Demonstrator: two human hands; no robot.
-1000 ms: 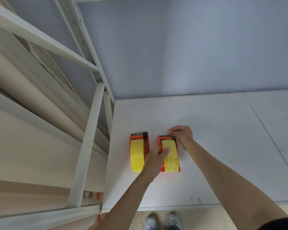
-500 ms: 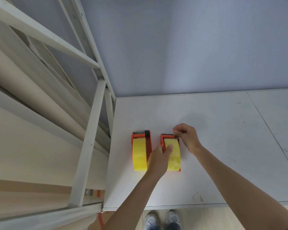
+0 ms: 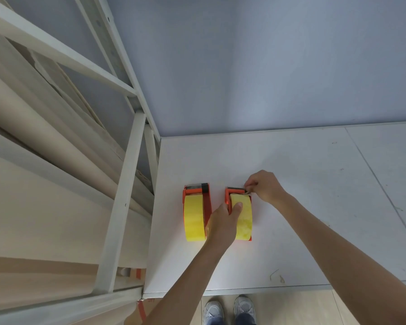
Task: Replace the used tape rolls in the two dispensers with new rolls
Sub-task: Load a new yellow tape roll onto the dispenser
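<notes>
The left hand (image 3: pixel 223 222) clamps the right yellow tape roll (image 3: pixel 243 216), thumb across its glossy curved face. The right hand (image 3: pixel 265 185) pinches the tape end at the toothed cutter of the orange plastic dispenser (image 3: pixel 229 195) carrying that roll. Just left of this grip stands a second dispenser (image 3: pixel 206 202) with its own roll (image 3: pixel 193 219). Both lie lengthwise on the matte white table (image 3: pixel 314 207), cutters pointing away toward the wall.

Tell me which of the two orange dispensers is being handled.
The right dispenser: the left hand grips its yellow roll, the right hand pinches at its cutter end. The left dispenser, beside it, goes untouched.
</notes>
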